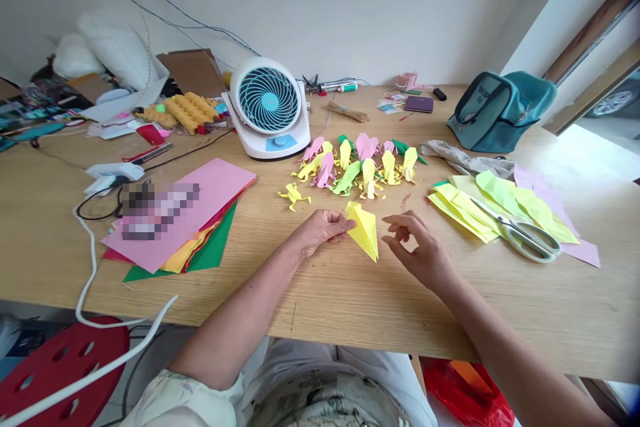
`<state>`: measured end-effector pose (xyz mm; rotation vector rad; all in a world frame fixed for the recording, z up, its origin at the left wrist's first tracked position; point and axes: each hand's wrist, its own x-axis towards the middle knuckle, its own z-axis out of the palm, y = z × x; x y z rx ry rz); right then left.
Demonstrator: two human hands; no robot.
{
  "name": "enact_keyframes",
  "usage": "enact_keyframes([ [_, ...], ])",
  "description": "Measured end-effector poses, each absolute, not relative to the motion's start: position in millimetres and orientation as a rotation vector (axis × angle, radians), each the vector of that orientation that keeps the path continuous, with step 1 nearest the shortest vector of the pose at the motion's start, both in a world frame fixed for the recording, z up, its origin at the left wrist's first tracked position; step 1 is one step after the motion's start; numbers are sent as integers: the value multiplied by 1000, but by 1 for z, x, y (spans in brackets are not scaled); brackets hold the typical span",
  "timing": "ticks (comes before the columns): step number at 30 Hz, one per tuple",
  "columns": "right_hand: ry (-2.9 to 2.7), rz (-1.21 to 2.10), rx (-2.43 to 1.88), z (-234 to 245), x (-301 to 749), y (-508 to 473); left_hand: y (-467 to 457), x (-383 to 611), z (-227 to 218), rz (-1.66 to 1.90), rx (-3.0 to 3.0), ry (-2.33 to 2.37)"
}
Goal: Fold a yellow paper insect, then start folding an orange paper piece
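My left hand (pixel 324 233) pinches a folded piece of yellow origami paper (pixel 365 232) by its left corner, thumb on top. The paper is a kite-like shape with a point toward me, held just above the table. To its right, my right hand (pixel 417 247) is apart from the paper, fingers curved with a gap between thumb and forefinger, holding nothing. Beyond the hands lie several folded paper figures in pink, yellow and green, among them a pink one (pixel 325 170) and a green one (pixel 347 178). A small yellow paper figure (pixel 294 196) lies apart from them at the left.
Left of me lies a stack of coloured paper (pixel 210 193). At the right, scissors (pixel 530 239) rest on yellow, green and lilac sheets (pixel 463 213). A fan (pixel 270 110) and a teal bag (pixel 500 113) stand at the back. A white cable (pixel 93 267) hangs over the table's edge.
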<state>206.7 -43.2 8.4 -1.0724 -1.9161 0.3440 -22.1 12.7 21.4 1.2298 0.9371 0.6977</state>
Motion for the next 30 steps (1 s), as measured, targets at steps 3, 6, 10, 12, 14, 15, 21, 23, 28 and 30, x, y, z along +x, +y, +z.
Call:
enact_keyframes([
  [3,-2004,320,-987,6,203,-44,11,-23,22,628,1293,907],
  [6,-2030,319,-939,5,203,-45,10,-24,22,567,1349,908],
  [10,-2052,283,-915,7,202,-46,9,-24,21,489,1424,883],
  [12,-2078,228,-908,7,202,-46,9,-24,18,448,1464,871],
  [14,-2121,184,-901,7,201,-47,10,-24,14,428,1521,879],
  [15,-2147,177,-898,6,201,-47,11,-25,13,425,1559,889],
  [21,-2279,317,-919,7,206,-56,14,-31,12,295,1787,896],
  [23,-2293,419,-920,9,209,-64,12,-32,14,240,1815,858],
  [28,-2270,500,-1025,6,216,-89,3,-28,19,157,1836,787],
  [30,-2256,405,-1063,2,216,-96,-2,-25,20,143,1845,767],
])
